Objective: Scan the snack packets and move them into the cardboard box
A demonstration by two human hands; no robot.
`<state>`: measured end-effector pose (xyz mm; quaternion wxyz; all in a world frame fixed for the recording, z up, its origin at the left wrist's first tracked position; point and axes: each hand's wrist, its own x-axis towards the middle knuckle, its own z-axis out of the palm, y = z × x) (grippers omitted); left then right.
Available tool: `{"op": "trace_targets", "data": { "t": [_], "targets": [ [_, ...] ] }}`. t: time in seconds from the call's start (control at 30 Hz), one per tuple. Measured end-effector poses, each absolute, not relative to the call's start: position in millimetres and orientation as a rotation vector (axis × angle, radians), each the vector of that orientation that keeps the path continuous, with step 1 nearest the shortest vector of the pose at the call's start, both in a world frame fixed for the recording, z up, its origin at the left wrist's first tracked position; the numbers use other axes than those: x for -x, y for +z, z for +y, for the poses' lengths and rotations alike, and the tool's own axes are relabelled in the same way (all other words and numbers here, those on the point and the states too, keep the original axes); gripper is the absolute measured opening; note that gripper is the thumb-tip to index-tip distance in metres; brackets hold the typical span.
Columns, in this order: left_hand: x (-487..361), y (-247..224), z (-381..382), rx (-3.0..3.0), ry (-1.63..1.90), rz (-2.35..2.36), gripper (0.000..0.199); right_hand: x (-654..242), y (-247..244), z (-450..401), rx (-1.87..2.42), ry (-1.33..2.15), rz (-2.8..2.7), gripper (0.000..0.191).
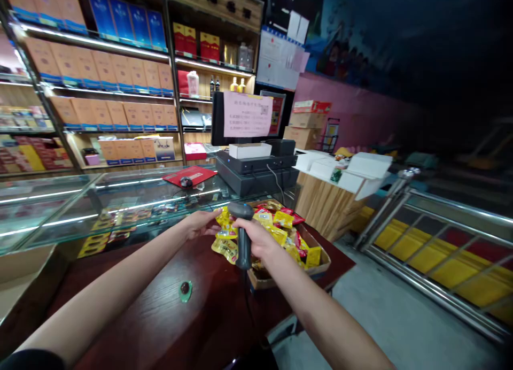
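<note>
My right hand (258, 236) is wrapped round the grip of a dark barcode scanner (243, 241), held upright with its head at the top and its cable hanging down. Just left of the scanner head, my left hand (204, 224) has its fingers closed on the edge of a yellow snack packet (226, 224). Another yellow packet (225, 249) lies below it, partly behind the scanner. To the right, a shallow cardboard box (262, 282) holds several yellow and red packets (282, 220). My right hand covers part of this box.
On the dark red table lies a small green-wrapped item (185, 291). An open cardboard box (24, 268) stands at the left. Behind are a glass counter (132, 191), a cash drawer (256, 172) and a monitor (218, 118). A metal railing (441, 241) runs along the right.
</note>
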<state>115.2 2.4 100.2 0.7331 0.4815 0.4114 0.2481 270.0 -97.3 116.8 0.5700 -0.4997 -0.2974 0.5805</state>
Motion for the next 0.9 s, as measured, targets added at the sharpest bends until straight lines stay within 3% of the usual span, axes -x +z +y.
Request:
{"op": "trace_targets", "data": {
  "t": [0.27, 0.47, 0.67, 0.9],
  "targets": [
    [-220.4, 135.4, 9.7, -0.794, 0.497, 0.75, 0.071, -368.9, 150.1, -88.1, 1.265, 1.253, -0.573, 0.011],
    [-265.9, 126.9, 10.0, -0.737, 0.423, 0.694, 0.072, -410.1, 142.7, -90.0, 1.355, 1.208, -0.591, 0.01],
    [-248.3, 125.9, 16.1, -0.693, 0.419, 0.682, 0.073, -403.5, 139.8, -89.4, 1.36, 1.118, -0.635, 0.013],
    [-164.1, 116.4, 21.8, -0.683, 0.541, 0.733, 0.063, -352.7, 153.1, -106.9, 1.227, 0.985, -0.801, 0.029]
  ]
}}
